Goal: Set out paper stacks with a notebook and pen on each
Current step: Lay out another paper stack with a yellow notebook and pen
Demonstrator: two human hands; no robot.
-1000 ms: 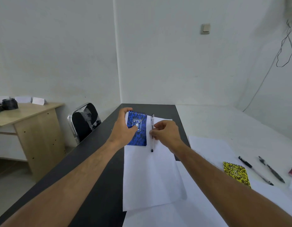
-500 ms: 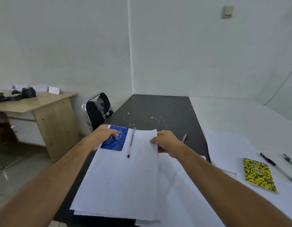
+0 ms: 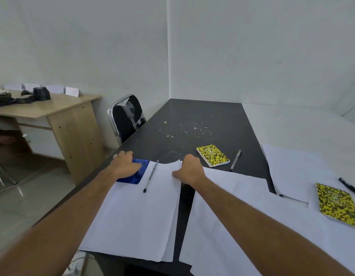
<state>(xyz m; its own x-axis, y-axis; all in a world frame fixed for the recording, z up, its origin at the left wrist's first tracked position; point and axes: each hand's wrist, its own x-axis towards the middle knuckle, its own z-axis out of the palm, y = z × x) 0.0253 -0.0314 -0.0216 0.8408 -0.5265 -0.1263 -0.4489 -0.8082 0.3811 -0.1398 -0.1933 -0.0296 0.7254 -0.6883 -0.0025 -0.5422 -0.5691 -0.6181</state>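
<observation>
A white paper stack (image 3: pixel 136 216) lies on the black table (image 3: pixel 202 120) and overhangs its near edge. A blue spiral notebook (image 3: pixel 139 175) and a pen (image 3: pixel 150 176) lie on its far end. My left hand (image 3: pixel 125 164) grips the stack's far left corner, thumb on the notebook and fingers curled over the far edge. My right hand (image 3: pixel 190 171) pinches the stack's far right corner. A second paper stack (image 3: pixel 232 216) lies to the right. Beyond it on the bare table lie a yellow notebook (image 3: pixel 212 155) and a grey pen (image 3: pixel 235 160).
A third paper stack (image 3: pixel 292 168) on the white table at right carries another yellow notebook (image 3: pixel 338 204) and a black pen (image 3: pixel 350 186). A black chair (image 3: pixel 126 118) stands at the table's left edge, a wooden desk (image 3: pixel 53 110) further left.
Both hands have brought the stack with the blue notebook and pen nearer and to the left. A dark gap now separates it from the second stack.
</observation>
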